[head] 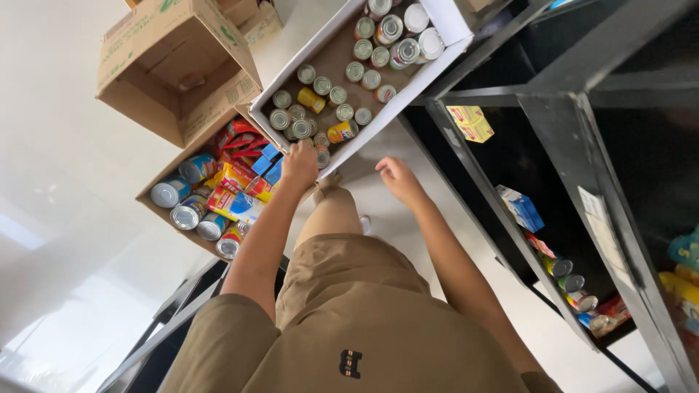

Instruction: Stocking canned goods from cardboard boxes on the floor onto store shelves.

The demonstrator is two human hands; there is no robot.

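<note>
A person's left hand (300,164) reaches down into the near corner of a long white-sided cardboard tray (444,22) on the floor, its grip closed over a small silver-topped can (321,156) that stands just inside the tray's edge; most of the can is hidden under the fingers. The left arm is stretched nearly straight from the shoulder. The right hand (397,178) hangs just outside the same tray, fingers loosely apart and holding nothing, the arm likewise extended above the pale floor (73,240).

The tray holds upright tins with silver lids, most wrapped in green labels, with a few yellow cans (312,100) lying on their sides among them. Touching its left side, a brown cardboard box (156,207) contains larger blue-labelled tins (188,215), red and yellow packets (237,182) and small blue cartons. Behind that, an open brown carton (175,69) sits tilted. To the right, a black shelving unit (561,109) carries yellow packets, a blue-and-white carton (520,207) and a row of cans.
</note>
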